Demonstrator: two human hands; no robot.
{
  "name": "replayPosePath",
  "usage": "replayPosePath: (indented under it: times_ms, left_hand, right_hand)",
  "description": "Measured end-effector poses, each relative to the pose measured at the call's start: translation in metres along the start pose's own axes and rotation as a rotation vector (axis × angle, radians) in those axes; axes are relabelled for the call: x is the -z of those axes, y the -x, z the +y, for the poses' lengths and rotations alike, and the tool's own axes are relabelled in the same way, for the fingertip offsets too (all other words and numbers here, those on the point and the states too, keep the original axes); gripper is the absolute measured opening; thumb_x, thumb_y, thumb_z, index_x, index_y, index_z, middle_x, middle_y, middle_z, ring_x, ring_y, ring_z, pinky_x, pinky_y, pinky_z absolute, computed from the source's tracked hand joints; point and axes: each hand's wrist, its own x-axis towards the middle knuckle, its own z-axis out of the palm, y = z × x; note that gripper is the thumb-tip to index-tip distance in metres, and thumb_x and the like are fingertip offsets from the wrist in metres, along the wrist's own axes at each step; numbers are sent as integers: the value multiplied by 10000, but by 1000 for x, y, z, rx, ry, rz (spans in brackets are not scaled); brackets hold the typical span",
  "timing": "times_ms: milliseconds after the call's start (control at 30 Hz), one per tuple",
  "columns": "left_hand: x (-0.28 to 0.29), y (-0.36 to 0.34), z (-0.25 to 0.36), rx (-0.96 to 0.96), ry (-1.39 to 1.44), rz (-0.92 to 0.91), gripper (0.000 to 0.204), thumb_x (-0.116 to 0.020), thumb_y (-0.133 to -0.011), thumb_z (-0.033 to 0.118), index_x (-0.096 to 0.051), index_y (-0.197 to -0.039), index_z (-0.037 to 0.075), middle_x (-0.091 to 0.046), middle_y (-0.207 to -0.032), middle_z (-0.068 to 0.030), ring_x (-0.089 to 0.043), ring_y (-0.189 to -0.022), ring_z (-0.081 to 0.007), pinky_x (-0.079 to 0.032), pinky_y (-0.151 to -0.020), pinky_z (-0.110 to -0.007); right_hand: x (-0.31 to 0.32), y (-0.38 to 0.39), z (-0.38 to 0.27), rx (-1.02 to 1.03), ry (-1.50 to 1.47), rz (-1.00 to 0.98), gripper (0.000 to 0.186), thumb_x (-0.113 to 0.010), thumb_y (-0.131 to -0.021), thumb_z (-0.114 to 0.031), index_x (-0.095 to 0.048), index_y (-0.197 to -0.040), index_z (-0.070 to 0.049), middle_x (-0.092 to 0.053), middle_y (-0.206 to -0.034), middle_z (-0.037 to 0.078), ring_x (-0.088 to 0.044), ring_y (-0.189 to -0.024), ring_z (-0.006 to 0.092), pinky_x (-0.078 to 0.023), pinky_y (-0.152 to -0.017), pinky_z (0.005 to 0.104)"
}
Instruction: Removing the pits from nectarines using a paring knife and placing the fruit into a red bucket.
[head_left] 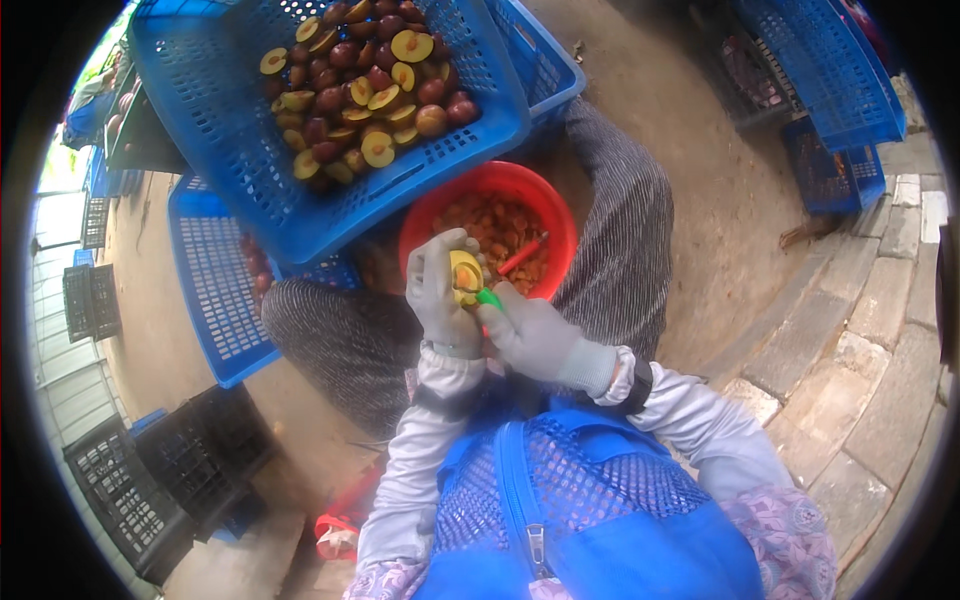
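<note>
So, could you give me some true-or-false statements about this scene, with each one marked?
1. The left hand holds a cut fruit. True.
2. The right hand is ungloved. False: it wears a light-coloured glove.
3. A small green item shows at the right hand's fingers. True.
4. The basin is yellow. False: it is red.
5. The large blue crate holds only whole fruit. False: many are cut open.

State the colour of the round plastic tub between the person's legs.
The round plastic tub is red, best seen in the head view.
</note>
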Motion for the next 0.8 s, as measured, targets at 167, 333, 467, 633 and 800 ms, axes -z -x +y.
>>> replayPosePath:
  times_ms: [167,333,467,633,800]
  left_hand:
    - [-3,-2,-2,-25,-81,67,259,-457,-898,228,-567,-883,-7,-595,-758,-115,-579,-619,-163,-493,-522,-235]
    - [7,-8,-3,-47,-116,86,220,-480,-876,183,-568,-827,-13,-606,-713,-130,-573,-547,-165,-471,-451,-228]
    - [12,-8,-3,-41,-157,126,196,-497,-861,159,-553,-788,-14,-606,-678,-138,-561,-489,-162,-458,-415,-228]
    - [13,-9,-2,-11,-130,110,160,-528,-828,143,-559,-796,-10,-594,-653,-119,-529,-479,-124,-426,-436,-210]
    - [27,-12,4,211,-48,-91,262,-487,-867,219,-549,-830,-32,-610,-697,-132,-597,-549,-186,-502,-496,-267]
  right_hand:
    - [-8,-2,8,-62,-56,-56,266,-386,-907,-288,-391,-916,-22,-530,-558,141,-553,-493,274,-426,-452,368]
    - [-6,-3,-4,-210,-224,-175,279,-375,-914,-309,-389,-899,-30,-528,-529,77,-542,-434,157,-431,-414,300]
    - [-9,-2,-6,-243,-287,-197,283,-371,-915,-317,-410,-894,-37,-522,-532,52,-526,-426,136,-432,-411,273]
    - [-5,-1,-11,-273,-340,-248,318,-345,-922,-329,-452,-845,-39,-498,-520,27,-483,-391,96,-407,-373,240]
    - [12,-11,-7,-303,-526,-427,383,-337,-920,-359,-472,-784,-26,-494,-512,24,-411,-330,70,-356,-304,207]
